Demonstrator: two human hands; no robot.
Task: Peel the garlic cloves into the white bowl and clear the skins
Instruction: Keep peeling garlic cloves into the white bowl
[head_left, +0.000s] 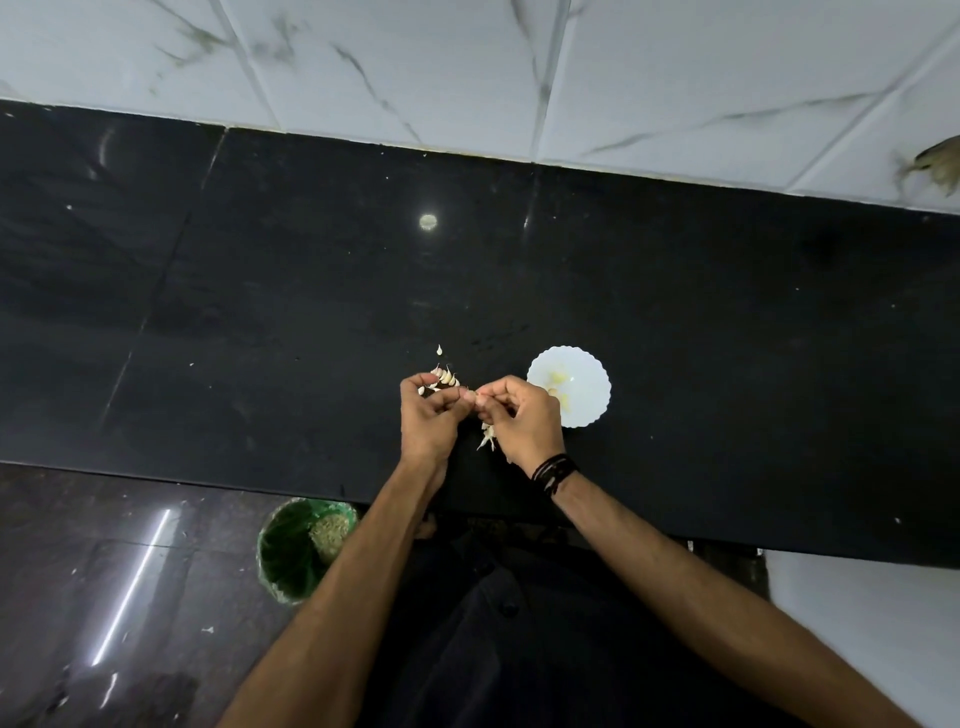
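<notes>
Fingers (470, 397) of both hands meet tip to tip, pinched on a clove too hidden to show its long axis. Left hand (428, 421) and right hand (522, 421) hover over the black counter (260, 312). Bowl (589, 410) lies just right of the right hand; unpeeled cloves (445, 376) just beyond the fingers, skins (488, 436) under them. Bin (291, 561) stands on the floor, below left.

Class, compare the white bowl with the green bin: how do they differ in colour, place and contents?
The white bowl sits on the black counter; the green bin stands on the floor below. The bowl holds pale yellowish cloves; the bin holds brownish scraps. The bowl's rim is scalloped; the bin's is plain. Both are round and open-topped.
</notes>
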